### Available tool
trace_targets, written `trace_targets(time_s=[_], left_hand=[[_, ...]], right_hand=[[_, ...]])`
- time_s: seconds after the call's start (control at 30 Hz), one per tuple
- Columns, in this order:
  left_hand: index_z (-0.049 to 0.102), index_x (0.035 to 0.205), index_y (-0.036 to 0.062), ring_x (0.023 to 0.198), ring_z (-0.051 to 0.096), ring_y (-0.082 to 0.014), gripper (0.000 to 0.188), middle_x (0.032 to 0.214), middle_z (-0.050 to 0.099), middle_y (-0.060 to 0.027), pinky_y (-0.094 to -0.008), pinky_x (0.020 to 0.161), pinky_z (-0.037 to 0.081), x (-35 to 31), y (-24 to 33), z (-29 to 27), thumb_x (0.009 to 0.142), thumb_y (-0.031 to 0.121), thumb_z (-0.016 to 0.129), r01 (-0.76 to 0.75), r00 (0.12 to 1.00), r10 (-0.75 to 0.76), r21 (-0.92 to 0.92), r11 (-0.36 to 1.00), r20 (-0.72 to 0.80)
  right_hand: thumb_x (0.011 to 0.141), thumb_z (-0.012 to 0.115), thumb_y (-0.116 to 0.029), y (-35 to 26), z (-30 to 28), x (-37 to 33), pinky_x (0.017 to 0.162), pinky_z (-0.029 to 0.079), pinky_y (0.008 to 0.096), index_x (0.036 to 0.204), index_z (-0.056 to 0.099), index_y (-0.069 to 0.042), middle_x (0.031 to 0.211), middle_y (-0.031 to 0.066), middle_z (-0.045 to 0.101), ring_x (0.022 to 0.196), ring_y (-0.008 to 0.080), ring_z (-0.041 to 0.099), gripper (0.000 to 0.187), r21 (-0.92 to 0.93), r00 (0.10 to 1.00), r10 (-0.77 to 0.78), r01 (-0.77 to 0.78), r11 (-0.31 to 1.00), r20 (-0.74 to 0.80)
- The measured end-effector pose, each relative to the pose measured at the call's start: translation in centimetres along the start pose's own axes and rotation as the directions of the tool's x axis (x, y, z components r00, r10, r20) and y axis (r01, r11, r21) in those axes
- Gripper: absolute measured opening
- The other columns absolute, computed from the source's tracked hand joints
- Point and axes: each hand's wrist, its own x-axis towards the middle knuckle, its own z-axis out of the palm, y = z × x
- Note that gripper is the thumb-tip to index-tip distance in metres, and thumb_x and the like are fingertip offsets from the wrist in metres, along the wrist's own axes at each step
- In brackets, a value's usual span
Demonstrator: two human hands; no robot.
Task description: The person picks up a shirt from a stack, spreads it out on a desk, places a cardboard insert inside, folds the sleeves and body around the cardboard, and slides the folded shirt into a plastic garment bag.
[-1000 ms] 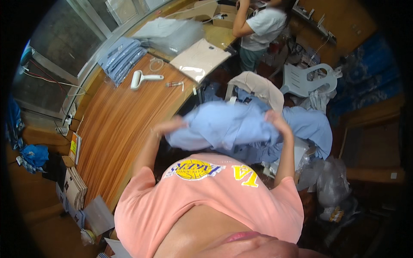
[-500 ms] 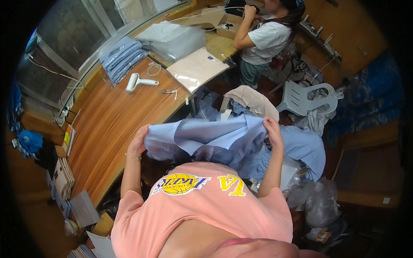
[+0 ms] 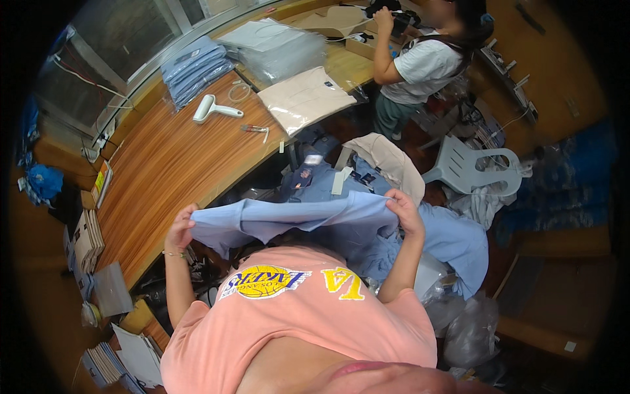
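Observation:
A light blue shirt (image 3: pixel 295 213) is stretched between my two hands in front of my body. My left hand (image 3: pixel 180 226) grips its left end near the table's edge. At its right end, my right hand (image 3: pixel 405 210) pinches the cloth. The shirt's lower part sags toward me and is partly hidden by my chest. Beyond it lies a heap of blue garments (image 3: pixel 315 180) with a pale tag on it. More light blue cloth (image 3: pixel 456 236) hangs to the right of my right hand.
The wooden table (image 3: pixel 170 151) holds a white lint roller (image 3: pixel 213 110), a small snipping tool (image 3: pixel 254 129), a bagged beige garment (image 3: pixel 305 102), a stack of bagged blue shirts (image 3: pixel 195 69) and clear bags (image 3: pixel 272 52). A co-worker (image 3: pixel 426 69) stands at the far right, near a grey plastic chair (image 3: pixel 469 164).
Both hands have moved left with the shirt, the left one more, and the cloth is pulled wider and straighter. The view has shifted slightly. The co-worker's hands have shifted too.

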Motion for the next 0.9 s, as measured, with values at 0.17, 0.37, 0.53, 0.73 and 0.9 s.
trace_targets(time_s=[0.17, 0.37, 0.53, 0.73, 0.9], left_hand=[[0.049, 0.077, 0.0077, 0.072, 0.045, -0.0094, 0.024, 0.075, 0.050, 0.0006, -0.0231, 0.065, 0.035, -3.4, 3.9, 0.6, 0.070, 0.015, 0.070, -0.008, 0.992, 0.051, 0.350, 0.937, -0.115], [0.047, 0.075, 0.0078, 0.070, 0.041, -0.0108, 0.029, 0.075, 0.043, 0.0004, -0.0237, 0.064, 0.032, -9.6, 6.4, -0.5, 0.070, 0.021, 0.072, -0.278, 0.895, 0.338, 0.226, 0.934, -0.293], [0.046, 0.070, 0.0071, 0.062, 0.038, -0.0106, 0.032, 0.068, 0.041, -0.0013, -0.0246, 0.056, 0.032, -13.0, 8.5, -3.6, 0.069, 0.020, 0.075, -0.389, 0.851, 0.502, 0.461, 0.798, -0.152], [0.045, 0.064, 0.0065, 0.045, 0.036, -0.0077, 0.035, 0.064, 0.042, -0.0020, -0.0219, 0.041, 0.028, -13.7, 14.6, -10.6, 0.066, 0.017, 0.079, -0.591, 0.701, 0.709, 0.497, 0.636, -0.073], [0.054, 0.078, 0.0040, 0.054, 0.044, -0.0089, 0.023, 0.072, 0.050, -0.0022, -0.0237, 0.049, 0.035, -10.3, 25.9, -16.7, 0.071, 0.014, 0.073, -0.795, 0.607, 0.696, 0.299, 0.528, 0.384]], right_hand=[[0.085, 0.057, -0.009, -2.4, 1.5, 3.3, 0.068, 0.037, 0.0185, 0.088, 0.056, -0.004, 0.079, -0.0036, 0.054, 0.076, 0.0040, 0.048, 0.006, -0.175, 1.000, -0.019, 0.020, 0.984, 0.007], [0.070, 0.060, -0.004, -7.9, 6.4, 3.4, 0.067, 0.043, 0.0257, 0.083, 0.059, 0.000, 0.080, 0.0073, 0.058, 0.073, 0.0151, 0.055, 0.014, -0.465, 0.913, -0.204, 0.360, 0.809, 0.353], [0.071, 0.057, 0.000, -9.3, 10.8, 4.9, 0.064, 0.043, 0.0277, 0.083, 0.056, 0.003, 0.076, 0.0091, 0.055, 0.070, 0.0189, 0.056, 0.012, -0.610, 0.966, -0.147, 0.248, 0.753, 0.211], [0.071, 0.051, 0.005, -9.6, 19.1, 5.5, 0.063, 0.041, 0.0242, 0.081, 0.056, 0.001, 0.078, 0.0058, 0.053, 0.070, 0.0150, 0.052, 0.012, -0.591, 0.864, -0.490, 0.337, 0.733, -0.115], [0.081, 0.057, -0.012, -14.1, 27.9, 2.8, 0.053, 0.037, 0.0281, 0.084, 0.047, -0.006, 0.067, 0.0063, 0.047, 0.058, 0.0150, 0.043, 0.012, -0.259, 0.316, -0.944, 0.908, 0.330, -0.095]])
